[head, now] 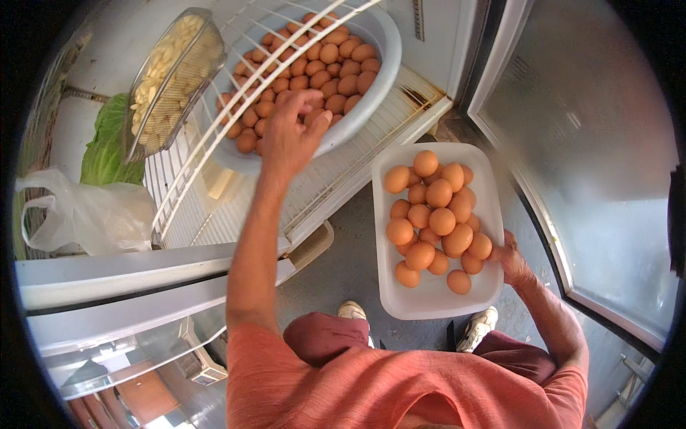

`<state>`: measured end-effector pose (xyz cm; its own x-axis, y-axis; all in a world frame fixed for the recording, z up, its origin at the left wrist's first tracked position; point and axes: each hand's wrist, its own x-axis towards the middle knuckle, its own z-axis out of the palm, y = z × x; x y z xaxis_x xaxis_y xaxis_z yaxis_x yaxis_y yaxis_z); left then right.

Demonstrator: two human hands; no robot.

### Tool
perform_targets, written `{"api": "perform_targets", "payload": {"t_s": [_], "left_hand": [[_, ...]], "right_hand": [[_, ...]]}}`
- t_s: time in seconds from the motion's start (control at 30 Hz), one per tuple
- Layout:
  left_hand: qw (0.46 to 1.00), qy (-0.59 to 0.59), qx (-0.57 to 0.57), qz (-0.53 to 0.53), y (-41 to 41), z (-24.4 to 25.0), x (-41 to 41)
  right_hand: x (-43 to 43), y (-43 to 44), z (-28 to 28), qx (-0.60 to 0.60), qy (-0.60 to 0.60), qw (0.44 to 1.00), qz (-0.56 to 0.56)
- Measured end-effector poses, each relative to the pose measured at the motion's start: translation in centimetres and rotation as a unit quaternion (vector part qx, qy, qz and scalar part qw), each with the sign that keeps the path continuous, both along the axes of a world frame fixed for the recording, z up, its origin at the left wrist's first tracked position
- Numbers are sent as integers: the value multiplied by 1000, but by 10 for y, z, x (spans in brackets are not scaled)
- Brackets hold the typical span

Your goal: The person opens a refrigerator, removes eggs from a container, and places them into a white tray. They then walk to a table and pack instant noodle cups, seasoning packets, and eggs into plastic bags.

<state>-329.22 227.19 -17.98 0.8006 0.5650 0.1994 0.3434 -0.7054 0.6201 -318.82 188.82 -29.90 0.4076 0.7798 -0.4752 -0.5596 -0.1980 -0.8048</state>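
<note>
Inside the refrigerator, a large pale plastic basin [387, 80] is filled with brown eggs [320, 80]. My left hand [292, 134] reaches over the basin's near side, thumb and index finger apart just above the eggs. An egg shows between those two fingers; the others are hidden, so contact is unclear. Outside the refrigerator, my right hand [510, 258] grips the right edge of a white plastic tray [399, 305]. Several loose brown eggs [442, 221] are heaped in it, with some bare tray bottom at the near end.
A white wire shelf [252, 80] crosses above the basin. To its left are a mesh basket [171, 80] of pale peeled cloves or nuts, a green leafy vegetable [110, 142] and a plastic bag [96, 214]. An open glass door [584, 161] stands at the right.
</note>
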Motion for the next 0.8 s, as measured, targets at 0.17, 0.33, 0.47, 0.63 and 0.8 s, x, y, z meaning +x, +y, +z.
{"api": "perform_targets", "payload": {"t_s": [0.17, 0.33, 0.47, 0.63, 0.8], "left_hand": [[968, 217, 104, -68, 57, -38, 22], [934, 344, 42, -86, 56, -30, 42], [927, 360, -102, -35, 33, 5, 37], [933, 298, 103, -171, 50, -23, 23], [903, 336, 178, -200, 72, -44, 34]], "right_hand": [[5, 7, 5, -7, -13, 1000, 23], [10, 1, -13, -7, -190, 976, 103], [3, -2, -4, -20, -69, 997, 27], [2, -4, 3, -9, -34, 999, 32], [0, -3, -5, 13, -126, 990, 58]]}}
